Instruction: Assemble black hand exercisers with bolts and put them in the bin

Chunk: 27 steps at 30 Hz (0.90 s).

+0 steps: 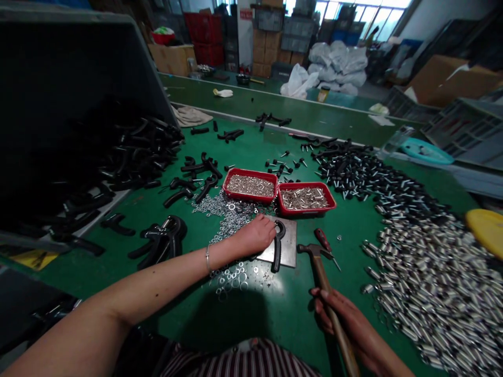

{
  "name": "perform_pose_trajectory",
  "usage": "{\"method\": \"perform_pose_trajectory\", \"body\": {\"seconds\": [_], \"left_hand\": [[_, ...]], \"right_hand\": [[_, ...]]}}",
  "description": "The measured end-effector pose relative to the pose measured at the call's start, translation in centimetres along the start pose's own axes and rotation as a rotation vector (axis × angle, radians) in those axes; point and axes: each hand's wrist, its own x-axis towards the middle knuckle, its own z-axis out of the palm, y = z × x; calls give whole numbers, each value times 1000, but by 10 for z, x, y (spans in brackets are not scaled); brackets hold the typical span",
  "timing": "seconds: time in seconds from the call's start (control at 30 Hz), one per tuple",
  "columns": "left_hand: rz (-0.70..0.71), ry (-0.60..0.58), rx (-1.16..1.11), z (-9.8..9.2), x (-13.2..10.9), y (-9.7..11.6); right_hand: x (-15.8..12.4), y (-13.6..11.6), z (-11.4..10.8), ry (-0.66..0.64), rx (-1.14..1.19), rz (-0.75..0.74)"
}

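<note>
My left hand (256, 235) rests on a small metal plate (288, 246) and pinches the top of a black plastic handle part (277, 246) lying on it. My right hand (346, 322) is wrapped round the wooden shaft of a hammer (320, 267), whose steel head lies on the green table just right of the plate. A red-handled screwdriver (324, 242) lies beside the hammer head. Loose silver washers (230, 212) are scattered under and behind my left wrist.
Two red trays (250, 187) (306, 199) of small metal parts stand behind the plate. Black handle parts (137, 152) are heaped at left, several assembled ones (163, 241) nearer. Black pins (365, 175) and metal sleeves (428, 272) cover the right. A yellow dish (487, 228) sits far right.
</note>
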Motion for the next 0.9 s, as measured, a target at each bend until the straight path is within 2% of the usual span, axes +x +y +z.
{"method": "perform_pose_trajectory", "body": {"seconds": [0.1, 0.2, 0.27, 0.33, 0.4, 0.5, 0.6, 0.7, 0.8, 0.9], "left_hand": [[-121, 3, -138, 1, -5, 3], [-257, 77, -396, -1, -14, 0], [-354, 186, -497, -5, -15, -11], [-459, 267, -488, -10, -11, -34], [-556, 220, -399, -15, -1, -64], [-690, -7, -214, -18, 15, -111], [-768, -115, -154, -14, 26, -139], [-777, -129, -143, -5, 26, -145], [-763, -104, -116, -1, 20, -142], [-765, 29, -100, -5, 16, -139]], "right_hand": [[0, -3, 0, 29, -80, -5], [-3, -19, 3, 69, -322, -70], [-6, -40, 9, 91, -583, -199], [-8, -64, 20, 98, -855, -363], [-7, -85, 34, 92, -1060, -505], [4, -98, 53, 118, -1194, -634], [24, -93, 61, 114, -1299, -603], [36, -85, 59, 20, -1299, -477], [39, -79, 52, 70, -1192, -520], [41, -76, 44, 119, -1217, -513]]}}
